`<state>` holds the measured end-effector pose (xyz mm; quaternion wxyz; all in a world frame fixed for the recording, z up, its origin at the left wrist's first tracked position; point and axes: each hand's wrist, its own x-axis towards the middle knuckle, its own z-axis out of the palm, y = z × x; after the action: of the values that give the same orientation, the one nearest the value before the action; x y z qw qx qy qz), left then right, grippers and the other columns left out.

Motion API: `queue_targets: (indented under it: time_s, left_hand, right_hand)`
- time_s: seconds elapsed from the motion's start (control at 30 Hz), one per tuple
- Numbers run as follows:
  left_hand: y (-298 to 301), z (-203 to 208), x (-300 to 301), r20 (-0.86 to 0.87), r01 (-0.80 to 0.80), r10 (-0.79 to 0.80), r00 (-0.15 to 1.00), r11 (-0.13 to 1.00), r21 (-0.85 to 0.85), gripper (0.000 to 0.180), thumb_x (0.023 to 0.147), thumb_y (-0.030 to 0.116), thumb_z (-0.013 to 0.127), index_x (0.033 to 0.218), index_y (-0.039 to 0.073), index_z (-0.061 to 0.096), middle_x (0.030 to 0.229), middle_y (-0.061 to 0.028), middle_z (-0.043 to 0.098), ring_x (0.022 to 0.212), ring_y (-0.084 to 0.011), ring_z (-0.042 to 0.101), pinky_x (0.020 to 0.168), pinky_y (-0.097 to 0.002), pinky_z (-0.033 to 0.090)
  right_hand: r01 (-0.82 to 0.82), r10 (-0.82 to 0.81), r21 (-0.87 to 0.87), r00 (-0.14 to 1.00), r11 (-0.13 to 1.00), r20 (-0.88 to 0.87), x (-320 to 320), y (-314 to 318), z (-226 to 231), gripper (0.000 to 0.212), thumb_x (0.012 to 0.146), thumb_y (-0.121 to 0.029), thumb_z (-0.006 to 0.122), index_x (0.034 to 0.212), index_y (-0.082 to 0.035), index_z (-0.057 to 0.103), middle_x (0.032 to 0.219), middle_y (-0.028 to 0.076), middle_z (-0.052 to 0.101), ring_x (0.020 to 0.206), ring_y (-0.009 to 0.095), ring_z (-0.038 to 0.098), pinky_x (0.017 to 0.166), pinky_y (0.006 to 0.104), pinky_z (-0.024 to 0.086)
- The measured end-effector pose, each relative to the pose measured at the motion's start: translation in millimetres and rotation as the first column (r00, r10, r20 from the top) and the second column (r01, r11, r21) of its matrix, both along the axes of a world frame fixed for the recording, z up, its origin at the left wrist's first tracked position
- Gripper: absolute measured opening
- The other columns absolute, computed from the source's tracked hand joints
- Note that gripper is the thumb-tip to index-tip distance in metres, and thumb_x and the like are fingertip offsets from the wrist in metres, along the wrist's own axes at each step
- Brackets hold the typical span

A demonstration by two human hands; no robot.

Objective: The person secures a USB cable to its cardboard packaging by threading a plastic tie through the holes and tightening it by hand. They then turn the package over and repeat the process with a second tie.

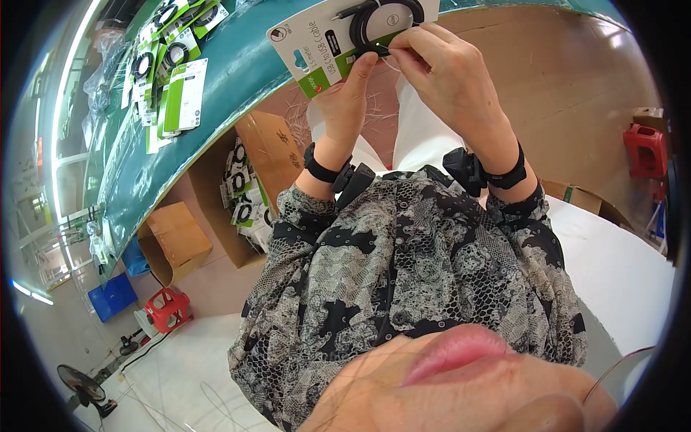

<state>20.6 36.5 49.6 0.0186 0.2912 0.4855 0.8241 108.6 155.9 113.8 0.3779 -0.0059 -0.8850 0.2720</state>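
My left hand grips the lower edge of a white and green cardboard backing card, thumb on its front. A coiled black cable lies against the card. Beside the coil, my right hand has thumb and forefinger pinched at a thin pale tie, which loops out below the fingertips. The fingers partly cover the tie and the lower part of the coil.
A green-topped table curves along the far left, bearing a pile of carded cables. Below it, an open cardboard box holds more carded cables. A smaller carton and red stools stand on the floor.
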Motion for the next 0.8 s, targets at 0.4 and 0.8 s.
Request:
queue_targets:
  time_s: [0.4, 0.8]
  left_hand:
    - [-4.0, -4.8, -2.8, 0.243, 0.138, -0.135, 0.961, 0.99, 0.005, 0.025, 0.088, 0.003, 0.064, 0.112, 0.0, 0.058, 0.103, -0.0059, 0.065, 0.088, -0.0161, 0.065, 0.079, -0.0339, 0.058]
    - [-12.5, 10.6, 10.4, 0.294, 0.332, -0.365, 0.883, 0.93, 0.157, 0.029, 0.093, 0.01, 0.06, 0.12, 0.004, 0.053, 0.11, -0.0073, 0.062, 0.096, -0.0201, 0.065, 0.079, -0.0365, 0.059]
  right_hand:
    - [-0.036, 0.038, -0.156, 0.999, 0.987, 0.012, -9.5, -2.7, -2.8, 0.014, 0.083, -0.006, 0.067, 0.093, -0.002, 0.059, 0.078, 0.008, 0.062, 0.065, 0.021, 0.061, 0.059, 0.0299, 0.048]
    - [-0.166, 0.116, -0.55, 0.985, 0.818, -0.126, -28.6, 17.3, -83.8, 0.03, 0.082, -0.009, 0.071, 0.109, 0.0, 0.059, 0.095, 0.004, 0.065, 0.087, 0.012, 0.06, 0.076, 0.0262, 0.049]
